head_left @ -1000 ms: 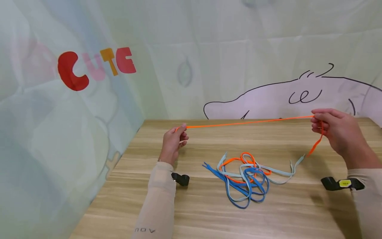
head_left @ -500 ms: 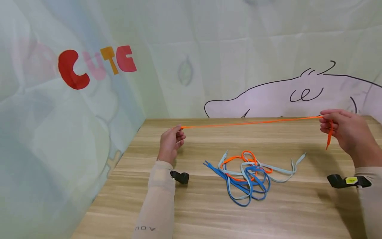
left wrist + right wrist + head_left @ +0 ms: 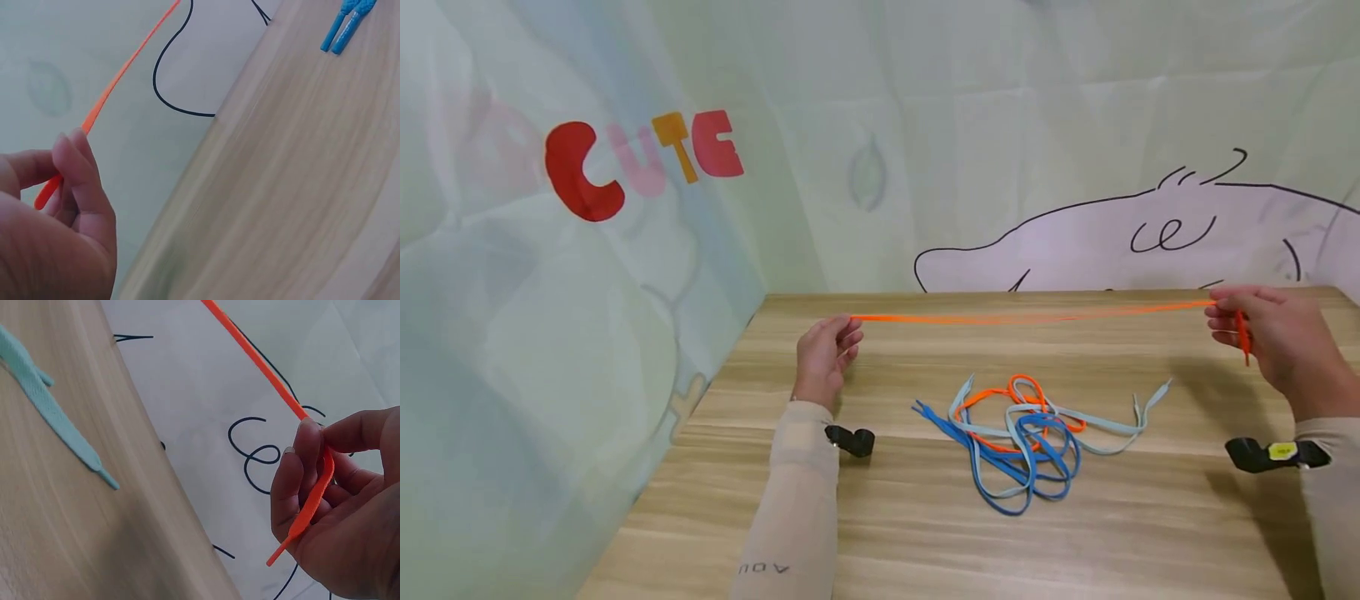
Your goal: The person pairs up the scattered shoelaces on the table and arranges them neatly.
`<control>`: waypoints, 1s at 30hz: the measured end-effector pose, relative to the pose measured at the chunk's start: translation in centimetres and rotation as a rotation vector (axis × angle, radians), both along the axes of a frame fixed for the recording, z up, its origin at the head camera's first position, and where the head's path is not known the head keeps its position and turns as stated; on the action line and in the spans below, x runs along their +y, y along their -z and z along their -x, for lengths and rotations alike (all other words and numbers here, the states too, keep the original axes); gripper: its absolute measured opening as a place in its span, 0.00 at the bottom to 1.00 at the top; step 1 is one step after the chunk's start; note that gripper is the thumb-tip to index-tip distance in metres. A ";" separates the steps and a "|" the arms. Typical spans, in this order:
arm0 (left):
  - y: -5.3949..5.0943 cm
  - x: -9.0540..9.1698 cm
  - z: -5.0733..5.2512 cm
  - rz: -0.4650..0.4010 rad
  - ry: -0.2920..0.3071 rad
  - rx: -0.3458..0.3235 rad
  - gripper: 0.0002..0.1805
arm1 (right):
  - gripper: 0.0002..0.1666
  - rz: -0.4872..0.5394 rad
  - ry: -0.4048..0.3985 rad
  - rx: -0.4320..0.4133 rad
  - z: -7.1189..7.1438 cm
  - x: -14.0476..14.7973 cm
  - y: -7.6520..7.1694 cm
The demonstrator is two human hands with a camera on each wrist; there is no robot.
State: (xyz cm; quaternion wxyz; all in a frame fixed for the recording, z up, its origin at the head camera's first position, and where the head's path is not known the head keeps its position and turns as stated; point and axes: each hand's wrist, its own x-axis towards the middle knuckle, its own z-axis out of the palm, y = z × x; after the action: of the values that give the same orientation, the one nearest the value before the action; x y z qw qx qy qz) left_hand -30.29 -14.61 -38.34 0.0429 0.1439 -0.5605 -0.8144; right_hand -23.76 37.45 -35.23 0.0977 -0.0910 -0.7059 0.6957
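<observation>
Above a wooden table [image 3: 940, 554] backed by printed sheeting [image 3: 827, 108], left fingers [image 3: 81, 178] and right fingers [image 3: 285, 494] both pinch one orange lace [image 3: 910, 318].

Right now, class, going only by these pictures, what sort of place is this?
Probably a makeshift indoor recording booth, though that is a judgement. Creased, pale-green printed sheets line two sides of a light wood-grain table, and a pair of small black wrist-worn devices is in view.
</observation>
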 end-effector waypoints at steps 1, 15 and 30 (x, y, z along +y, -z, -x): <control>0.0 0.0 0.0 -0.003 0.005 0.000 0.10 | 0.20 0.014 -0.005 -0.004 0.0 0.1 0.1; 0.1 0.5 -0.1 -0.030 0.057 -0.005 0.18 | 0.17 0.157 -0.084 0.040 0.4 0.3 1.4; 0.5 0.9 -0.2 -0.084 0.180 -0.010 0.18 | 0.24 -0.150 -0.190 -0.037 -0.5 0.5 2.1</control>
State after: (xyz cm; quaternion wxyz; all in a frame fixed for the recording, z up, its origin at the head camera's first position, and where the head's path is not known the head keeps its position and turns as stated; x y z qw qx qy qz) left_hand -30.11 -13.72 -38.86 -0.0392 0.0988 -0.5366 -0.8371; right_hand -23.26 37.93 -37.34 0.0247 -0.0292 -0.7629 0.6453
